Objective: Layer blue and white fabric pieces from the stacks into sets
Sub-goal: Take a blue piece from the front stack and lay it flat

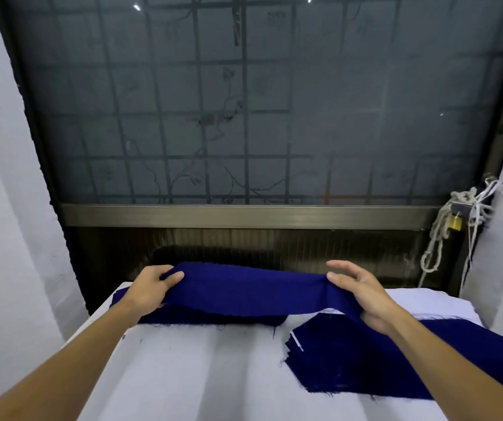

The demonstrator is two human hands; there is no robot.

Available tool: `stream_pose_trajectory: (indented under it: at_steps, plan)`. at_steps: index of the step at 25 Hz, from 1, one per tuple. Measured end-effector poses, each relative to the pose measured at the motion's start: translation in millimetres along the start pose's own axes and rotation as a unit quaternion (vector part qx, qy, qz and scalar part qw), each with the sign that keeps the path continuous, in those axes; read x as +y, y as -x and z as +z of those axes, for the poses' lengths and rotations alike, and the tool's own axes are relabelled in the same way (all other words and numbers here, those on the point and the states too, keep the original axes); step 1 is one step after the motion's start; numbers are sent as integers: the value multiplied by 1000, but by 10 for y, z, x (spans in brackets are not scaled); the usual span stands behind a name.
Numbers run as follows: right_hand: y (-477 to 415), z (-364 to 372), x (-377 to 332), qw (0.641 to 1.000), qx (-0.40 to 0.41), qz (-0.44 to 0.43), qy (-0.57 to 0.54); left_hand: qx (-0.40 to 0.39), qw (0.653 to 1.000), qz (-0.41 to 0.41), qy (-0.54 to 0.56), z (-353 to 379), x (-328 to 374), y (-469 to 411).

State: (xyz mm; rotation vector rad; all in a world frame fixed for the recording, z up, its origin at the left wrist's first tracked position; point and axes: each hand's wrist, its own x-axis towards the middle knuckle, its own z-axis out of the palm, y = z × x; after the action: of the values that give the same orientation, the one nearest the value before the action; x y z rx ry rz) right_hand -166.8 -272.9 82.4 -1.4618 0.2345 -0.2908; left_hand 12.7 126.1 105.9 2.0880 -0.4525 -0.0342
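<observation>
Your two hands hold a blue fabric strip (244, 290) stretched between them above the rear of the white-covered worktop (198, 375). Your left hand (153, 284) curls round its left end. Your right hand (365, 299) pinches the right end low in the hand, with the upper fingers splayed and loose. The strip sags just above the blue stack (214, 319) at left, and its lower edge blends into that stack, so you cannot tell whether one ply or several are lifted. A double pick would likely spoil the set. The frayed edges trail threads, which could catch on the stack and drag its top pieces askew. The right-hand pinch looks the weaker grip. If that end slips, the strip would probably drop across both the stack and the blue pile (350, 360) at front right, where a white sliver (297, 341) at the edge suggests layering is under way. White fabric (432, 302) lies just behind your right wrist, and a low sweep of the forearm could rumple it or shift it off square. Laying the strip down while it sags risks a fold or a skewed edge on the set. Behind the worktop, a grilled window (244, 101), a knotted cord (435, 247) and a padlock (455, 222) stand well apart from the work.
</observation>
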Motion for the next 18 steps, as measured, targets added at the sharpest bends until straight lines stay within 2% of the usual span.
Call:
stream_pose_trajectory:
  at_steps: [2,6,10,13,18]
  plan:
    - [154,-68,7,1000,11,-1,-2,14,1000,-7,-2,52,27,149]
    - [478,-224,97,990,49,-10,133,50,999,4,-17,210,-11,471]
    - [839,-365,221,982,28,8,185,35,999,13,-15,430,-148,842]
    - [1131,-416,371,979,9,21,204,36,999,-12,13,538,-334,1163]
    - [1548,-449,781,967,5,21,256,-5,999,-32,-36,736,-788,1655]
